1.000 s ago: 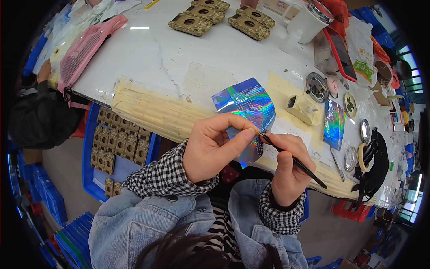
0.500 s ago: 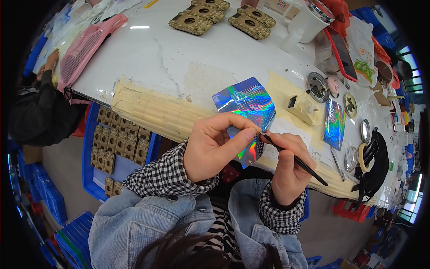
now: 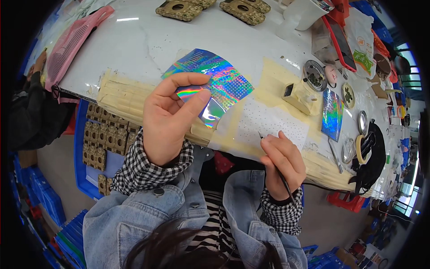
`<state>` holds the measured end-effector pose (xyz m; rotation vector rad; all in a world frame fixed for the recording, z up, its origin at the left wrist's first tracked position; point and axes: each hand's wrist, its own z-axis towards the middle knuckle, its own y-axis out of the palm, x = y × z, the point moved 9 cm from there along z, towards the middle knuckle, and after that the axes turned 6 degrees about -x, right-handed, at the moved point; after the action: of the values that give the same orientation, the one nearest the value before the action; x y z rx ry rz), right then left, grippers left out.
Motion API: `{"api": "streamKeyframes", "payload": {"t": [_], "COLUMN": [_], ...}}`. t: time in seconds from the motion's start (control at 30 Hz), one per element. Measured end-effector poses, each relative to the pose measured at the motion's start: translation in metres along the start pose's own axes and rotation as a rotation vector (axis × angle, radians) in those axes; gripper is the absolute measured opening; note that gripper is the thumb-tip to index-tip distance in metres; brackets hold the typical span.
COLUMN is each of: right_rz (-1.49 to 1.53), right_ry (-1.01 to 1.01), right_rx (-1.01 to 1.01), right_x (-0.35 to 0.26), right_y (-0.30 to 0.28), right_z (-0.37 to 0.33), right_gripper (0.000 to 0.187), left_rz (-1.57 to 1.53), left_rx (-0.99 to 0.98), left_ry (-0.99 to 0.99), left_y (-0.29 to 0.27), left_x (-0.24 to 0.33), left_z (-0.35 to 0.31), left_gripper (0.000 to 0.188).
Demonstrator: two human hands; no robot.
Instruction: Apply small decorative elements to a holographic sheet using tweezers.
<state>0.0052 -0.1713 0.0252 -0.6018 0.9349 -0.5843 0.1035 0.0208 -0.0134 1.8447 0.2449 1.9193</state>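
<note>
My left hand (image 3: 172,114) pinches a shiny holographic sheet (image 3: 224,76) between thumb and forefinger, above the table's near edge. Rows of small dot shapes cover much of the sheet, and its lower corner is plain. In my right hand (image 3: 283,163) is a thin black fine-tipped brush or pen (image 3: 285,181); which of the two I cannot tell. Its tip points up and away, over a white sheet of paper (image 3: 293,130) sprinkled with tiny dots. The hands are well apart.
Several camouflage-patterned tank-shaped bodies (image 3: 179,11) stand at the far side; more fill a blue tray (image 3: 80,166) at lower left. To the right are a cream block-shaped holder (image 3: 301,99), round tins (image 3: 315,75), another holographic sheet (image 3: 332,114) and tweezers (image 3: 335,154). A co-worker's arm (image 3: 38,67) shows at far left.
My hands have parted: the left went leftward with the holographic sheet lifted in it, the right drew down with the black tool, whose tip no longer meets the left fingertips.
</note>
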Motion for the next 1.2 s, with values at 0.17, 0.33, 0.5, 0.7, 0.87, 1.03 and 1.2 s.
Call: {"api": "streamKeyframes", "payload": {"t": [0.17, 0.33, 0.5, 0.7, 0.87, 1.03, 1.2], "right_rz": [-0.234, -0.310, -0.278, -0.218, -0.099, -0.026, -0.033], "right_ry": [-0.112, -0.112, -0.083, -0.037, -0.009, -0.058, -0.154], "right_rx": [-0.031, -0.043, -0.049, -0.039, -0.032, 0.023, -0.056], "right_x": [-0.002, 0.000, 0.002, 0.002, -0.002, -0.020, -0.037], "right_y": [0.018, 0.023, 0.023, 0.015, -0.001, -0.017, -0.008], "right_z": [0.000, 0.002, 0.003, 0.003, 0.000, 0.003, 0.007], "right_gripper": [0.030, 0.027, 0.029, 0.032, 0.034, 0.034, 0.040], "left_rz": [0.020, 0.024, 0.031, 0.011, -0.006, -0.002, 0.046], "left_rx": [-0.025, -0.023, -0.020, -0.014, -0.106, -0.205, -0.305], "left_ry": [-0.045, -0.050, -0.088, -0.071, -0.161, -0.298, -0.325], "left_y": [0.001, 0.003, 0.000, 0.002, 0.011, 0.024, 0.038], "left_x": [-0.005, -0.004, -0.009, -0.010, -0.013, -0.020, -0.024], "left_z": [0.000, -0.001, -0.001, 0.001, -0.001, -0.007, -0.013], "left_gripper": [0.026, 0.026, 0.025, 0.022, 0.024, 0.029, 0.035]}}
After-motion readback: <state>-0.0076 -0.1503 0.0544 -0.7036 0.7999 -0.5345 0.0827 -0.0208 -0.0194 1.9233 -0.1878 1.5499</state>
